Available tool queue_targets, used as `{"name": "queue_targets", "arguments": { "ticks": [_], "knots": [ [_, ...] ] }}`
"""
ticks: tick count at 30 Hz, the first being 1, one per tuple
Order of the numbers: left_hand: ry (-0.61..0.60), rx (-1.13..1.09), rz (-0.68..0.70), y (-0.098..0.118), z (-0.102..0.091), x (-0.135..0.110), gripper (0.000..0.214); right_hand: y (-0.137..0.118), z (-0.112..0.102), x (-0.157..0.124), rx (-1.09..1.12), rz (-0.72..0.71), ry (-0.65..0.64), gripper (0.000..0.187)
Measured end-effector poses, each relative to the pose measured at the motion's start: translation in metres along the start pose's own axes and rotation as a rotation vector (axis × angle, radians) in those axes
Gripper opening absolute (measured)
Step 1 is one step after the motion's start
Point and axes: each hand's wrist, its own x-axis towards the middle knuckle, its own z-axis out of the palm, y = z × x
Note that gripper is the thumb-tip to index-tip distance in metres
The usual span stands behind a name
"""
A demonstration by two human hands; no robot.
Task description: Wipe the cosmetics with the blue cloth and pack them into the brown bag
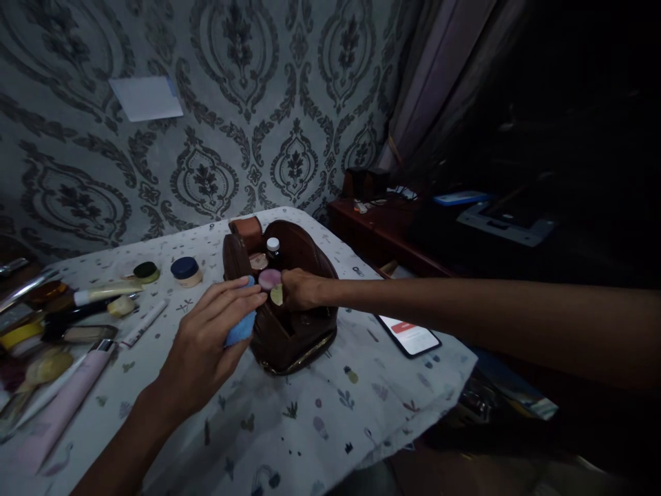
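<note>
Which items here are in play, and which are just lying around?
In play: left hand holding blue item; right hand at brown bag; pink lid inside bag.
Lying about: phone, navy-lidded jar, green-lidded jar, pink tube.

A brown leather zip pouch (pixel 289 331) stands at the centre of the cloth-covered table (pixel 310 427). Inside it, on the far side, a white-capped dark bottle (pixel 273 246) stands upright, with a pink round lid (pixel 269 278) just near of it. The left hand (pixel 204 348) holds a blue rounded object (pixel 240 331) against the pouch's left wall. The right hand (pixel 302 289) rests on the opening from the right. Far left of the pouch stands a blue-lidded round jar (pixel 184 270), and a green-lidded round jar (pixel 146 271) stands further left. A black smartphone (pixel 409 335) lies right of the pouch, at the table's right edge.
</note>
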Motion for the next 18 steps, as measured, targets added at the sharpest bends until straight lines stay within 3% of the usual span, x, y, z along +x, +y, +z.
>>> {"name": "queue_targets", "arguments": {
  "ticks": [9,14,18],
  "knots": [
    [0.004,0.000,0.012,0.000,0.000,0.000,0.034,-0.005,-0.002,-0.001,-0.031,0.027,-0.013,0.050],
    [0.021,-0.004,0.006,0.000,0.000,0.000,0.035,-0.010,-0.020,-0.018,-0.077,0.027,0.045,0.070],
    [0.007,0.005,0.007,0.000,0.000,-0.001,0.035,-0.012,-0.032,-0.032,-0.203,-0.045,-0.076,0.044]
  ]
}}
